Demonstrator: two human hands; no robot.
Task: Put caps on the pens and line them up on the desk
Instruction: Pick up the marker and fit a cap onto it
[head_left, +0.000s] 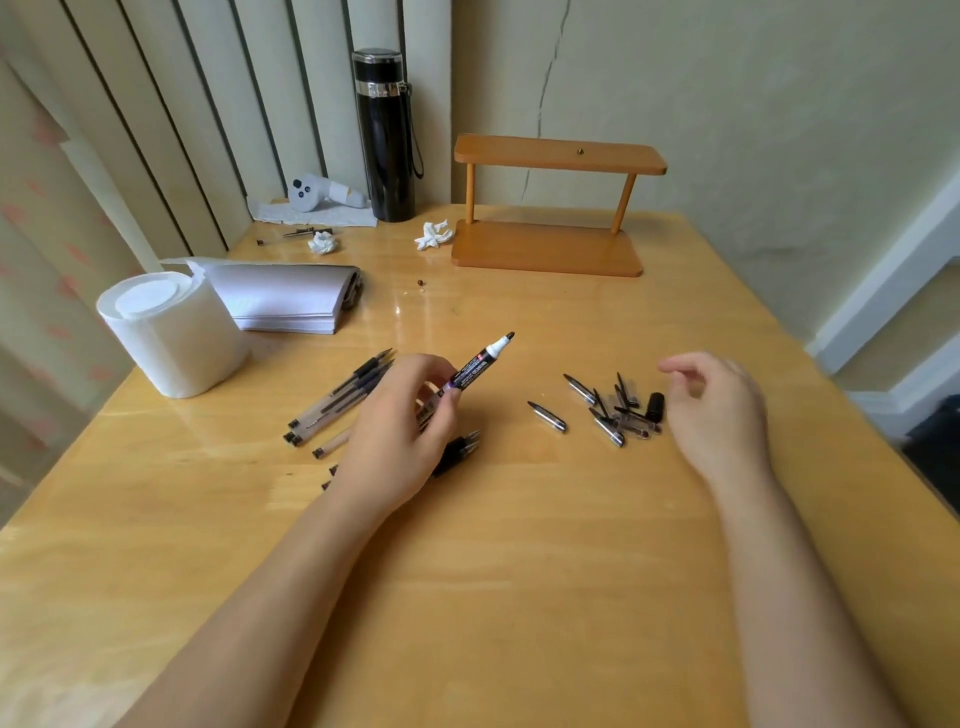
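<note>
Left hand (400, 431) w/ fingers (441, 387) pinched round the barrel of an uncapped black marker w/ white collar and dark tip (480, 364); marker is lifted off the glossy yellow wooden worktop (519, 571), tip pointing up and to the right. Under and beside that hand lies a bunch of uncapped clear-barrelled pens w/ black grips (343, 402), roughly parallel, tips toward the far right; a few more black pen tips (465, 441) poke out just right of the hand.

Right hand (719, 410) hovers w/ fingers loosely curled and apart, holding nothing, just beside a loose heap of small black and silver pen caps (615, 410). A stubby black marker cap (655, 405) sits at the heap's right edge, nearest the right hand. One silver cap (548, 417) lies a bit apart, left of the heap.

Far side of worktop: white tissue roll (171, 338) at left, stack of pale folded sheets (291, 301) next to it, tall black flask w/ silver band (384, 135), small two-tier wooden shelf (550, 208), two crumpled white tissue bits (431, 235).
</note>
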